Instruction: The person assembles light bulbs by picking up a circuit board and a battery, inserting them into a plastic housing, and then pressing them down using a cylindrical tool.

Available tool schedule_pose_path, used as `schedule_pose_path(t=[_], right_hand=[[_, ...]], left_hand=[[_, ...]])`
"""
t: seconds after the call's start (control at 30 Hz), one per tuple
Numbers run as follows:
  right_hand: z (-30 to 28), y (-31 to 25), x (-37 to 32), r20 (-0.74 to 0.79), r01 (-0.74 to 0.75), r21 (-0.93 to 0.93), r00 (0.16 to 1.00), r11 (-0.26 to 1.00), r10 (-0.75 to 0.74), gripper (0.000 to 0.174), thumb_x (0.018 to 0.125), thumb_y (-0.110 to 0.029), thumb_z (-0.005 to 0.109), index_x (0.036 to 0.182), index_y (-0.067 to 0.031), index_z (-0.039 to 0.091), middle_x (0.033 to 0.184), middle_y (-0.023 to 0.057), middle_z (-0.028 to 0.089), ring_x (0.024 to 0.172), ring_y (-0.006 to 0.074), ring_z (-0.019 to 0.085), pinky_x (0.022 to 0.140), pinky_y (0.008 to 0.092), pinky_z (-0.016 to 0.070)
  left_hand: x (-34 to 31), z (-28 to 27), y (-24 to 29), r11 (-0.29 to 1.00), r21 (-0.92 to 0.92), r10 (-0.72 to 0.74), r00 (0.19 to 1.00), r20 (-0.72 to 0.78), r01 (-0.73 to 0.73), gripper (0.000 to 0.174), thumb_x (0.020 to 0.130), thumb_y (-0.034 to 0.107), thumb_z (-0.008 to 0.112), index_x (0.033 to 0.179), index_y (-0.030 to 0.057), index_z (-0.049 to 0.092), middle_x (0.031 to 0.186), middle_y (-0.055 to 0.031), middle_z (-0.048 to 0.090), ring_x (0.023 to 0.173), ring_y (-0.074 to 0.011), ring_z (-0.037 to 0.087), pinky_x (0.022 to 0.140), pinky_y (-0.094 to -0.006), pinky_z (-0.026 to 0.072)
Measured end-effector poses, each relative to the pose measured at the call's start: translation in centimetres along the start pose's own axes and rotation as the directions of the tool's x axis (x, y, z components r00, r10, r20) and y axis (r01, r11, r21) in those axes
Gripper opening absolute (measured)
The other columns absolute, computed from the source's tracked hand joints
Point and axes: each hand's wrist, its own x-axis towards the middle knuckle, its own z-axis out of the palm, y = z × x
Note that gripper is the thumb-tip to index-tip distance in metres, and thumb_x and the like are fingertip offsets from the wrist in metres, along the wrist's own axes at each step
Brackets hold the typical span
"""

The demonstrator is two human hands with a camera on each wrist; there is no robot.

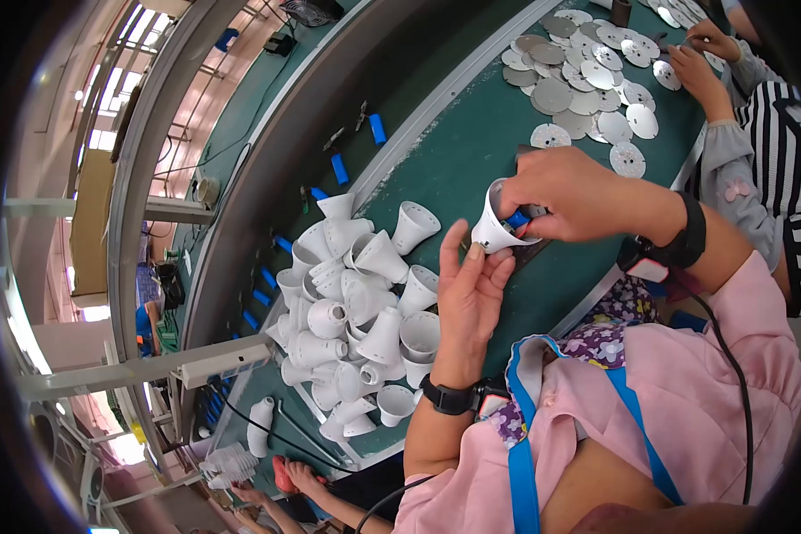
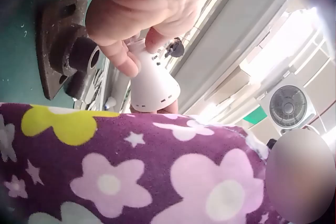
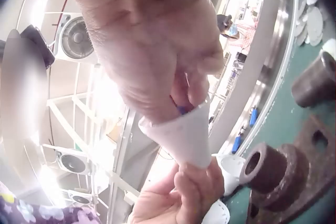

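Observation:
A white cone-shaped lamp housing is held up over the green table, its wide mouth tilted towards my right hand. My left hand grips it at the narrow end, with thumb and fingers round the neck in the left wrist view. Small slots run along the rim of the housing. My right hand reaches into the wide mouth with curled fingers and pinches a small blue part. The right wrist view shows only a sliver of this blue part; the housing wall and fingers hide the rest.
A heap of white lamp housings lies left of my hands. Round metal discs are spread at the far right, near another person's hands. Blue parts lie along the dark trough beyond the table edge. A brown metal fixture stands beneath my hands.

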Motion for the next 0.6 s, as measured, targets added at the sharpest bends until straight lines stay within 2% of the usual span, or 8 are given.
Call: schedule_pose_path(t=[0.07,0.13,0.17,0.23,0.3,0.37,0.47,0.6], right_hand=[[-0.7,0.4,0.2,0.102,0.029,-0.081,0.995,0.996,-0.021,0.012,0.069,-0.016,0.064,0.079,-0.0152,0.058,0.064,0.0035,0.056,0.068,0.0256,0.055,0.055,0.0369,0.0419],[-0.8,0.2,0.8,0.152,0.045,-0.156,0.988,0.987,-0.021,0.013,0.068,-0.015,0.064,0.080,-0.0144,0.058,0.064,0.0041,0.057,0.069,0.0257,0.056,0.055,0.0369,0.0428],[-0.8,0.1,1.1,0.207,0.071,-0.224,0.978,0.972,-0.024,0.013,0.067,-0.014,0.064,0.080,-0.0135,0.059,0.064,0.0047,0.057,0.070,0.0258,0.056,0.055,0.0368,0.0436],[-0.3,-0.3,1.3,0.268,0.099,-0.294,0.963,0.951,-0.018,0.015,0.066,-0.015,0.065,0.080,-0.0135,0.058,0.066,0.0022,0.057,0.071,0.0237,0.055,0.058,0.0359,0.0416],[0.1,-0.5,1.7,0.327,0.135,-0.359,0.945,0.924,-0.011,0.018,0.066,-0.017,0.066,0.080,-0.0136,0.056,0.068,-0.0003,0.056,0.072,0.0216,0.054,0.061,0.0350,0.0396],[0.3,-0.6,2.0,0.351,0.242,-0.391,0.931,0.888,-0.100,0.018,0.065,-0.016,0.064,0.081,-0.0123,0.058,0.068,-0.0011,0.058,0.072,0.0195,0.055,0.060,0.0340,0.0404],[0.3,-1.0,2.7,0.373,0.290,-0.418,0.919,0.861,-0.128,0.017,0.060,-0.014,0.068,0.074,-0.0086,0.062,0.065,0.0044,0.062,0.073,0.0216,0.061,0.056,0.0343,0.0478],[0.5,-1.0,3.0,0.409,0.323,-0.422,0.902,0.847,-0.140,0.017,0.057,-0.014,0.069,0.071,-0.0076,0.062,0.063,0.0047,0.062,0.072,0.0216,0.062,0.053,0.0334,0.0483]], left_hand=[[0.4,0.9,0.0,0.998,0.062,-0.008,1.000,0.002,0.008,0.034,0.088,0.006,0.049,0.121,-0.0011,0.042,0.106,-0.0113,0.056,0.089,-0.0192,0.060,0.075,-0.0275,0.0520],[1.0,1.4,0.1,0.894,0.445,0.042,0.998,0.039,-0.055,0.041,0.085,0.002,0.051,0.124,0.0006,0.041,0.099,-0.0087,0.057,0.078,-0.0125,0.060,0.072,-0.0240,0.0507],[1.1,1.4,-0.1,0.893,0.448,0.038,0.998,0.041,-0.052,0.041,0.085,0.002,0.051,0.124,0.0006,0.041,0.099,-0.0087,0.057,0.078,-0.0125,0.060,0.072,-0.0240,0.0507],[1.3,0.9,-0.7,0.609,0.790,0.120,0.993,-0.003,-0.071,0.046,0.079,-0.004,0.056,0.122,0.0002,0.044,0.102,-0.0075,0.056,0.071,-0.0082,0.058,0.068,-0.0211,0.0489],[2.3,-0.5,-0.8,0.593,0.803,0.127,0.992,-0.012,-0.066,0.050,0.074,-0.005,0.061,0.122,0.0011,0.045,0.108,-0.0071,0.052,0.066,-0.0058,0.056,0.066,-0.0201,0.0484],[2.7,-1.3,-1.4,0.446,0.850,0.255,0.950,0.178,-0.279,0.050,0.073,-0.004,0.062,0.120,0.0011,0.047,0.115,-0.0066,0.048,0.073,-0.0058,0.056,0.067,-0.0210,0.0483],[2.7,-1.2,-1.7,0.453,0.854,0.260,0.955,0.146,-0.254,0.050,0.072,-0.005,0.062,0.119,0.0011,0.047,0.118,-0.0067,0.046,0.084,-0.0080,0.057,0.070,-0.0219,0.0486],[2.7,-1.5,-2.4,0.551,0.818,0.210,0.976,0.059,-0.168,0.047,0.072,-0.006,0.060,0.117,0.0005,0.048,0.117,-0.0062,0.046,0.094,-0.0110,0.055,0.074,-0.0228,0.0487]])
